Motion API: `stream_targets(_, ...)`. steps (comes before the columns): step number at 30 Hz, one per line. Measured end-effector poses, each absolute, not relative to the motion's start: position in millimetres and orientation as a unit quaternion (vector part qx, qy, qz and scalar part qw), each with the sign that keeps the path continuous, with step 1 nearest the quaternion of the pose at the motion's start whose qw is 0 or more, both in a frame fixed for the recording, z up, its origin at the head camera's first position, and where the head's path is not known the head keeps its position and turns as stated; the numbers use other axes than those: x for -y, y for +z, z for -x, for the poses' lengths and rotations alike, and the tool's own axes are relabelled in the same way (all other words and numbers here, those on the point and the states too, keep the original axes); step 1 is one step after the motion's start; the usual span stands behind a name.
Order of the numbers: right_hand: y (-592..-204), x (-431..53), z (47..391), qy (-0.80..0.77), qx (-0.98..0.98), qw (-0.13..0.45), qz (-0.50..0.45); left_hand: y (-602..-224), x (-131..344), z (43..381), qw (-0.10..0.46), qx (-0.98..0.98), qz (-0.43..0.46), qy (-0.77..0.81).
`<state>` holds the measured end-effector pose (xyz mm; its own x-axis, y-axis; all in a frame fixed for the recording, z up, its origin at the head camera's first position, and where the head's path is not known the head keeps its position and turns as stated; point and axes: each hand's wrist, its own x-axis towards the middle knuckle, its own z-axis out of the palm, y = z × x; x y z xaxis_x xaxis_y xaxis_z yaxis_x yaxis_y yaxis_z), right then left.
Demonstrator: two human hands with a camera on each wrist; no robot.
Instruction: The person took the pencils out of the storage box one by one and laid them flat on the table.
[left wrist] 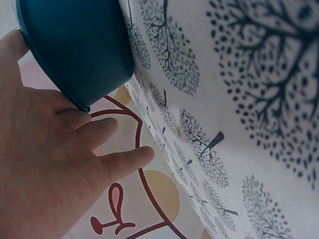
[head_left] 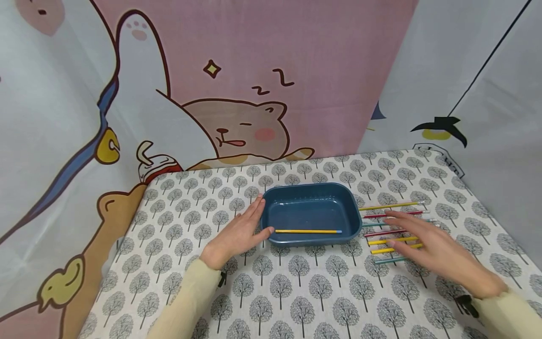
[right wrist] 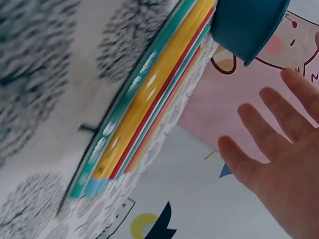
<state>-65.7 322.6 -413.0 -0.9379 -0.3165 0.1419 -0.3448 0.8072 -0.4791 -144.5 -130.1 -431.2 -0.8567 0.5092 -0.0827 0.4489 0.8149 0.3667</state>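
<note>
A dark blue rectangular tray lies on the cloth, with one yellow pencil along its near inner side. My left hand touches the tray's left rim with fairly straight fingers, thumb reaching toward the near left corner. In the left wrist view, the left hand has its thumb and index finger at the rim while the other fingers extend past it. Right of the tray lies a row of yellow, red and green pencils. Over their right ends hovers my right hand, fingers spread, holding nothing.
A white tablecloth printed with grey trees covers the table. Behind it hangs a cartoon-printed curtain in pink and white, meeting the table's far edge. More pale fabric borders the right side.
</note>
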Motion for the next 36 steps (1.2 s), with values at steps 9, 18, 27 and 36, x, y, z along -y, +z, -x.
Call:
stream_targets(9,-410.4,-293.4,82.7,0.275,0.939,0.063,-0.199,-431.5,130.1,144.2,0.093,-0.949,-0.252,0.164)
stream_targets(18,-408.7,-260.7,100.1,0.268,0.928,0.078,-0.245,-431.8,130.8,144.7,0.093,-0.949,-0.254,0.165)
stream_targets(27,-409.9,-231.0,118.9,0.256,0.925,0.063,-0.273,-432.2,129.6,145.0,0.096,-0.948,-0.252,0.166)
stream_targets(36,-416.4,-200.8,133.1,0.252,0.922,0.052,-0.289,-432.4,130.6,144.7,0.089,-0.949,-0.255,0.162)
